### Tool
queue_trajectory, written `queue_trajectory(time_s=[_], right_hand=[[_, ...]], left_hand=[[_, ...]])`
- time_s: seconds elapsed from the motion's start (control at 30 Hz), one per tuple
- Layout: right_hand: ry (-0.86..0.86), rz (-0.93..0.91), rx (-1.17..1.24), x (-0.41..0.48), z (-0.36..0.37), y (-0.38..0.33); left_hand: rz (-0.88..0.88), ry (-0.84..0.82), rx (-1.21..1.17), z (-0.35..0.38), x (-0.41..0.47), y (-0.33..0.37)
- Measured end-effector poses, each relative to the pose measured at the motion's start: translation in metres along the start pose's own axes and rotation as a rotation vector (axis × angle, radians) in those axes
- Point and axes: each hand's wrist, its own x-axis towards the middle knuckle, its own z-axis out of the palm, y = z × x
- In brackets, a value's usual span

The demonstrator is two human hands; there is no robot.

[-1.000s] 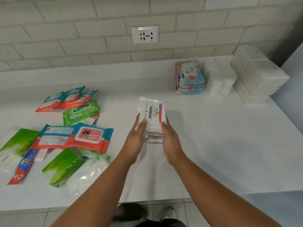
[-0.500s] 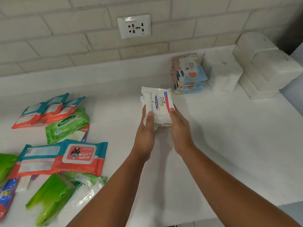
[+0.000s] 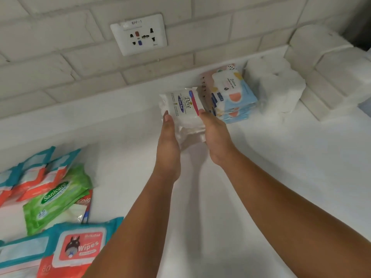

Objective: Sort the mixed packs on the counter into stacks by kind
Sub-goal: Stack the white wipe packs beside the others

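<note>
Nearest, at the lower left, a teal-and-orange Wipes pack [image 3: 66,249] lies on the white counter [image 3: 281,167], with a green Sanicare pack [image 3: 57,197] and more teal-and-orange packs [image 3: 30,175] behind it. Farther out, the left hand [image 3: 168,141] and right hand [image 3: 215,135] press flat against the two sides of a small stack of white Dove packs [image 3: 183,106], which sits between the palms and reaches beyond the fingertips. Just to its right stands a stack of blue-and-white wipes packs [image 3: 230,93], then white tissue packs [image 3: 275,83]. On the brick wall is a wall socket [image 3: 139,35].
</note>
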Motion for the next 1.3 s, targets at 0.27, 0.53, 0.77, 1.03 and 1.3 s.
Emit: queue_trajectory(time_s=[0.27, 0.53, 0.77, 1.03, 1.3], right_hand=[[0.001, -0.051, -0.084, 0.040, 0.015, -0.011], [0.014, -0.003, -0.131, 0.067, 0.023, -0.015], [0.023, 0.007, -0.111, 0.085, 0.027, -0.017], [0.010, 0.014, -0.122, 0.091, 0.029, -0.014], [0.115, -0.324, -0.492, 0.082, 0.027, -0.026]], left_hand=[[0.007, -0.017, -0.014, -0.001, 0.043, 0.009], [-0.045, -0.026, -0.055, -0.012, 0.075, 0.018], [-0.066, -0.001, -0.096, -0.006, 0.088, 0.022], [-0.052, 0.007, -0.098, -0.004, 0.092, 0.018], [-0.029, 0.012, 0.059, -0.013, 0.091, 0.019]])
